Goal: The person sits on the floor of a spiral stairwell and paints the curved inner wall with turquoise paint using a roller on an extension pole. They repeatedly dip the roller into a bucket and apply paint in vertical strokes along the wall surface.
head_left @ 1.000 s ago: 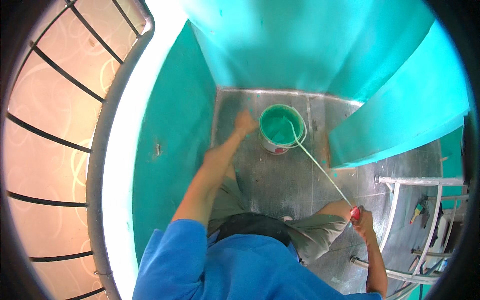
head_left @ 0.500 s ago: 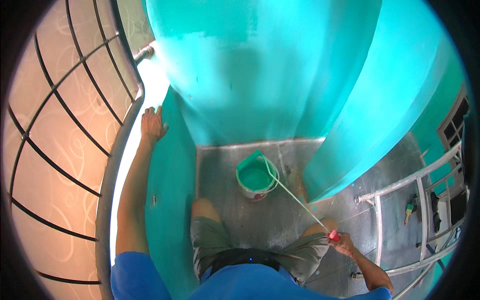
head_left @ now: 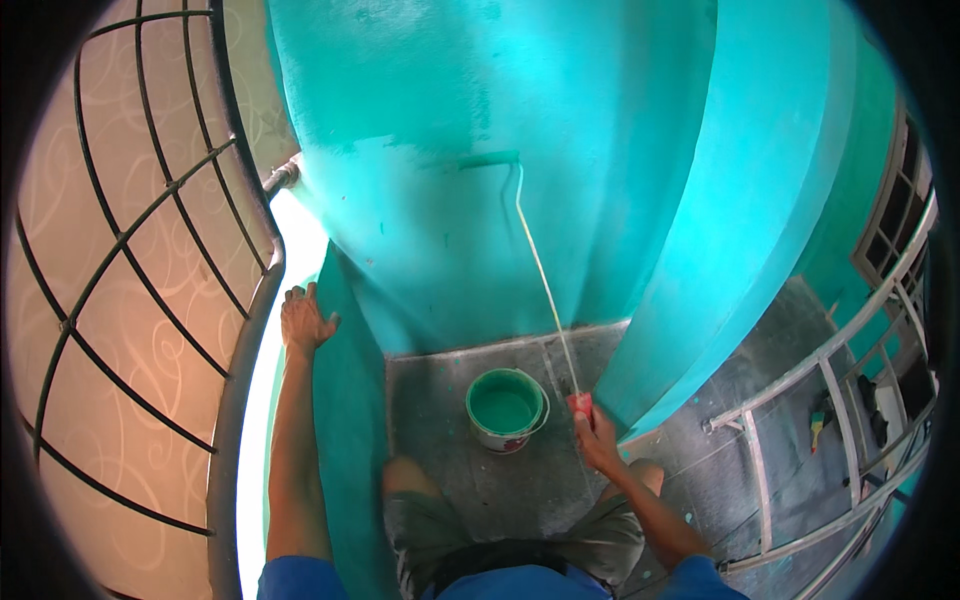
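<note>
My right hand (head_left: 597, 440) is closed round the red handle of a paint roller (head_left: 541, 270). Its thin pale rod reaches forward, and the green roller head lies against the turquoise wall (head_left: 420, 230). Below, on the floor, stands a white bucket (head_left: 500, 438) with green paint inside and a wire handle hanging at its right. My left hand (head_left: 308, 318) rests on the top of the low green wall at my left, fingers spread, holding nothing. A darker, freshly coated patch shows on the upper left of the wall.
A metal ladder (head_left: 760, 480) lies at the right, with a paintbrush (head_left: 817, 428) beyond its rungs. A turquoise column (head_left: 690, 340) stands between it and the wall. Dark metal bars (head_left: 122, 240) curve along the left side. Grey tiles (head_left: 440, 400) cover the floor.
My right hand has lifted the roller out of the bucket and moved forward and left, bringing its head to the wall. My left hand stays on the low wall. The view has tilted up.
</note>
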A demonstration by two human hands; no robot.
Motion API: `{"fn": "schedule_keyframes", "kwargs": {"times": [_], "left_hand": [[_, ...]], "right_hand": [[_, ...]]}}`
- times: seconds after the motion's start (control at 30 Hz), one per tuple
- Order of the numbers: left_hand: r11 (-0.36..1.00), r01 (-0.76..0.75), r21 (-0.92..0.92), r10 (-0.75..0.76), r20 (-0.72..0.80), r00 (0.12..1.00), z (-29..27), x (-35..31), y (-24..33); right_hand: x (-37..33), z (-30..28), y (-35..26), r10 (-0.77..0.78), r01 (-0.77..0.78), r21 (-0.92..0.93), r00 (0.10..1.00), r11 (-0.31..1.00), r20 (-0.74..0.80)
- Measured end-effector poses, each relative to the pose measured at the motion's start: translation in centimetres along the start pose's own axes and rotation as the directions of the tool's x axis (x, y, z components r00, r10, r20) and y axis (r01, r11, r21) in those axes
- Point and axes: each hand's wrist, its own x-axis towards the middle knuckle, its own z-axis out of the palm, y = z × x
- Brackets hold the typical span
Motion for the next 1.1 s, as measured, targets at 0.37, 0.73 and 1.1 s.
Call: {"fn": "schedule_keyframes", "kwargs": {"times": [0.37, 0.73, 1.1], "left_hand": [[0.999, 0.024, -0.048, -0.024, -0.007, 1.0, 0.0, 0.4, -0.2], [0.995, 0.072, -0.075, -0.071, 0.015, 0.997, -0.3, 0.2, -0.5], [0.993, 0.058, -0.107, -0.06, -0.011, 0.998, -0.1, 0.5, -0.5]], "right_hand": [[6.5, 4.6, -3.0, -0.077, 0.079, 0.022, 0.993, 0.997, -0.092], [9.7, 7.0, -10.3, -0.203, 0.167, -0.162, 0.951, 0.973, -0.233], [3.6, 8.1, -2.7, -0.203, 0.202, -0.032, 0.933, 0.979, -0.297]]}}
